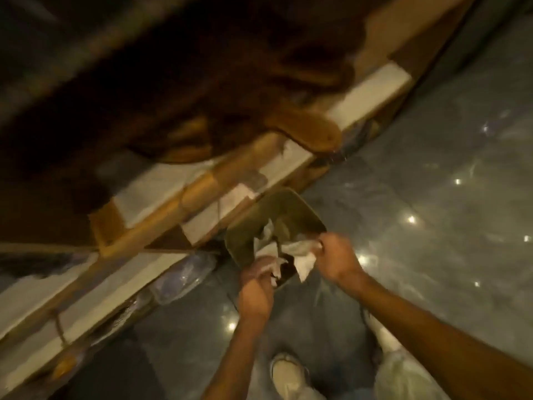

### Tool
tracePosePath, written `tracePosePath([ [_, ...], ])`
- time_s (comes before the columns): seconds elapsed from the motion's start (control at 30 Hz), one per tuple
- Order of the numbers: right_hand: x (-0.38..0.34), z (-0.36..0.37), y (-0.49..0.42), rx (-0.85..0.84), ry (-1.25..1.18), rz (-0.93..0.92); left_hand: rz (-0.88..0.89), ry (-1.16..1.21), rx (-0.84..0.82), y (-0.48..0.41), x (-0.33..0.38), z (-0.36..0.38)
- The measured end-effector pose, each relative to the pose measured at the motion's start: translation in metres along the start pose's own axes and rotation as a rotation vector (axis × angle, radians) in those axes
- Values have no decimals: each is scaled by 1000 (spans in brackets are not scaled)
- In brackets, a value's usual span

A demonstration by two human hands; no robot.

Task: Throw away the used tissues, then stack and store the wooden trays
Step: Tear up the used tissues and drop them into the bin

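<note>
An olive-green bin (300, 210) with rounded corners stands on the floor beside the counter's base. Over its open top both hands hold crumpled white tissues (302, 261). My left hand (258, 287) is closed on a wad at the bin's near edge. My right hand (336, 255) pinches another piece at the bin's right rim. More white tissue lies inside the bin. A wooden tray (305, 129) with a rounded end juts over the counter's edge above the bin. The frame is blurred by motion.
A long counter (372, 90) with a white and wood front runs diagonally from lower left to upper right. Glossy grey marble floor (432, 197) spreads to the right, with light reflections. My light shoes (288, 373) stand below the hands. Bluish wrapped items (184, 275) sit under the counter.
</note>
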State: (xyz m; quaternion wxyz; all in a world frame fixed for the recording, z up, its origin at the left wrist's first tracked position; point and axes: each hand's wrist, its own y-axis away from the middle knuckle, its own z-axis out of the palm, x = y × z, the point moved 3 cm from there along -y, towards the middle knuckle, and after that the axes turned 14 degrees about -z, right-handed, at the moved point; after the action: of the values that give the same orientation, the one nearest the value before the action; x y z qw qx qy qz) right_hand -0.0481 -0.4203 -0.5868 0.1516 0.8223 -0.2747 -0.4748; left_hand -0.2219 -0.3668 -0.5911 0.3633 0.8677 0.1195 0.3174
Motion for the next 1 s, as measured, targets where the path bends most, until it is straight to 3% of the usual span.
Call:
tracePosePath([
  [0.13, 44, 26, -55, 58, -28, -28, 145, -172, 14, -65, 6, 41],
  [0.37, 81, 91, -120, -135, 254, -170, 234, -225, 183, -135, -9, 74],
  [0.6, 75, 117, -135, -411, 535, -330, 183, -482, 49, -167, -24, 81],
  [0.77, 42, 74, -115, -316, 423, -277, 108, -418, -92, -150, -18, 61],
  [1.0, -4, 3, -34, -103, 453, -265, 221, -661, 12, -58, 23, 17],
])
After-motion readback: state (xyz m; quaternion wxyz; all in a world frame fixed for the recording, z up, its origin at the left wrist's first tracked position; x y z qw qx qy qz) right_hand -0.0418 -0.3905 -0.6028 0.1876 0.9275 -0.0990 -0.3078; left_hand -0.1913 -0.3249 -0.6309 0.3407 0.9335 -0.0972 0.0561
